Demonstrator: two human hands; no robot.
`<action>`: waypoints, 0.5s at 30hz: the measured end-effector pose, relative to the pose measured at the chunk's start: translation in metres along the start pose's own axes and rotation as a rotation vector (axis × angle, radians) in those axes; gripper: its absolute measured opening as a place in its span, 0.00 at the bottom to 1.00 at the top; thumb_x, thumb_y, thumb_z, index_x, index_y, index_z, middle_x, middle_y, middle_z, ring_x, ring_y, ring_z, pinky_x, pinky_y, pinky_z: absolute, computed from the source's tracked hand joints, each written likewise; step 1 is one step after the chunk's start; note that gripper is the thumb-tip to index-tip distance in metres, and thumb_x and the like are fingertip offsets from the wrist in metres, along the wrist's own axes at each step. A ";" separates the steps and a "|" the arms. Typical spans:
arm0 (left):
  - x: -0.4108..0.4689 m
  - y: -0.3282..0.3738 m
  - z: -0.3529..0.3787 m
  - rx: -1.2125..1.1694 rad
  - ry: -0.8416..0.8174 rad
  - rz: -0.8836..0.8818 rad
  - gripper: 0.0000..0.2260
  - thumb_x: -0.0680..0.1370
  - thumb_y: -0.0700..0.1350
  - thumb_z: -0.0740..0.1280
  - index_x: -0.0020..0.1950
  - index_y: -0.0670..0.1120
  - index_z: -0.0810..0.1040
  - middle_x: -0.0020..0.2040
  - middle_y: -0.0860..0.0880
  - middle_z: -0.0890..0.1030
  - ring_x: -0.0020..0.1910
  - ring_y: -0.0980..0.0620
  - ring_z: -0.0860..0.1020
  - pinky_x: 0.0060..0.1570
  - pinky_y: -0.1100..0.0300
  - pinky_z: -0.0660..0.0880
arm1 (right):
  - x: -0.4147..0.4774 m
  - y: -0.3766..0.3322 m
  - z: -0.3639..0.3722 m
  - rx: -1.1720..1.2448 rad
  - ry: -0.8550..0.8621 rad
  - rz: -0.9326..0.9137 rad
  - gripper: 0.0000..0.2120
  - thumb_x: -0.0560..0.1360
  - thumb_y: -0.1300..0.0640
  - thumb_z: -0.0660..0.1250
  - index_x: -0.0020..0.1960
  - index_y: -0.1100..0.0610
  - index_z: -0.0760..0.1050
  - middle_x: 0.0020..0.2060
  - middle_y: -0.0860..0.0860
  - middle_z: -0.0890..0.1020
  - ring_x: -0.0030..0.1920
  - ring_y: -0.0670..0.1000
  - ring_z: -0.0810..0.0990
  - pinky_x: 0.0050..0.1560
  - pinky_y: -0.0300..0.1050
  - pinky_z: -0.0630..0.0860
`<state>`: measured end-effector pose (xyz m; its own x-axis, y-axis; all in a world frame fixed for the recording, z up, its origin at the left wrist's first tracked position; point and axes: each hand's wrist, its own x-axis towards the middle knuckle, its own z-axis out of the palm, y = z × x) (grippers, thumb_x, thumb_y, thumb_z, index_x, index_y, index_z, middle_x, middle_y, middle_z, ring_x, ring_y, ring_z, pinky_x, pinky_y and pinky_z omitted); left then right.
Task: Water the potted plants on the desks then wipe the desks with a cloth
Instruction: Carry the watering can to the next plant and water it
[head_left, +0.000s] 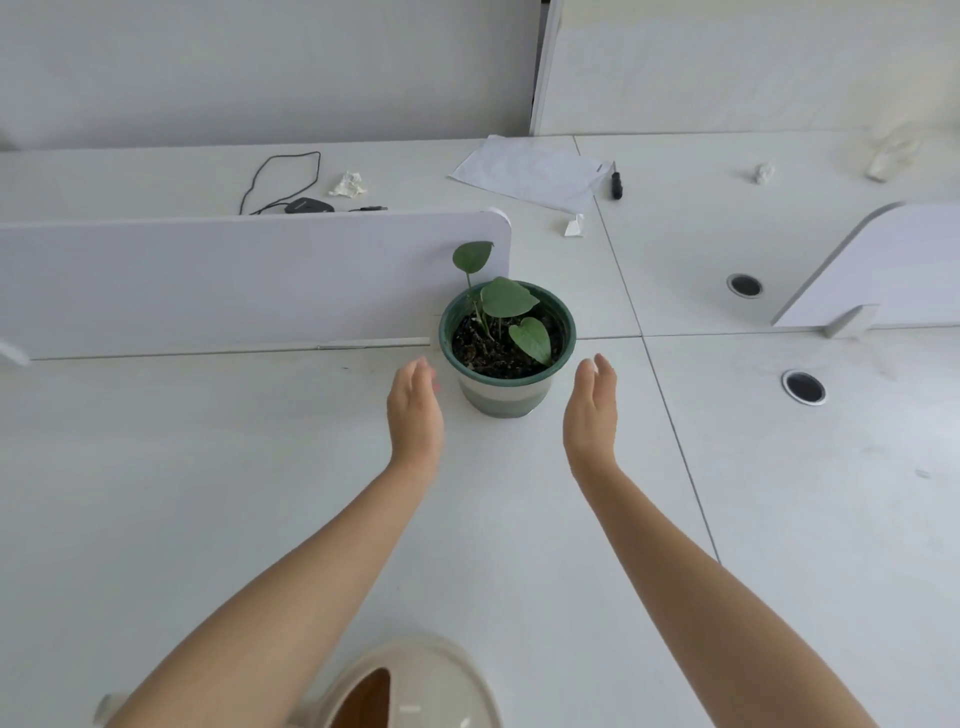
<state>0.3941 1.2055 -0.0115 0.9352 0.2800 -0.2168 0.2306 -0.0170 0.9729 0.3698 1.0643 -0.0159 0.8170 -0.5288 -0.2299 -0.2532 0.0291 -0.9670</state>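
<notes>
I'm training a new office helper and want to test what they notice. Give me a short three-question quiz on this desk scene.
1. True or false: the left hand grips the green-rimmed pot.
2. Where is the right hand? A) flat on a sheet of paper B) open, just right of the pot C) holding a cloth
3. How many round cable holes show in the desktops?
Key: 1 false; 2 B; 3 two.
</notes>
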 end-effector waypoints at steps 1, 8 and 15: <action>-0.007 0.007 -0.010 -0.023 0.013 0.019 0.08 0.80 0.44 0.55 0.46 0.48 0.73 0.46 0.47 0.78 0.46 0.49 0.76 0.44 0.60 0.68 | -0.009 -0.002 -0.004 -0.002 -0.007 0.014 0.21 0.79 0.51 0.51 0.70 0.55 0.61 0.58 0.49 0.71 0.61 0.49 0.70 0.59 0.41 0.63; -0.083 0.035 -0.105 -0.167 0.158 0.181 0.13 0.77 0.39 0.56 0.40 0.49 0.77 0.34 0.48 0.80 0.34 0.51 0.78 0.40 0.62 0.72 | -0.094 -0.008 -0.035 -0.041 -0.124 -0.045 0.09 0.75 0.60 0.57 0.41 0.53 0.73 0.33 0.53 0.79 0.32 0.50 0.77 0.38 0.42 0.69; -0.164 -0.009 -0.197 -0.231 0.346 0.190 0.11 0.71 0.43 0.56 0.38 0.48 0.77 0.27 0.54 0.81 0.30 0.55 0.78 0.39 0.64 0.73 | -0.189 0.023 -0.073 -0.092 -0.177 -0.077 0.09 0.75 0.63 0.58 0.44 0.52 0.74 0.35 0.53 0.80 0.37 0.51 0.78 0.40 0.40 0.71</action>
<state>0.1860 1.3493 0.0315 0.8013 0.5975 -0.0315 -0.0388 0.1044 0.9938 0.1717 1.1035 0.0136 0.9119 -0.3694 -0.1790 -0.2259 -0.0874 -0.9702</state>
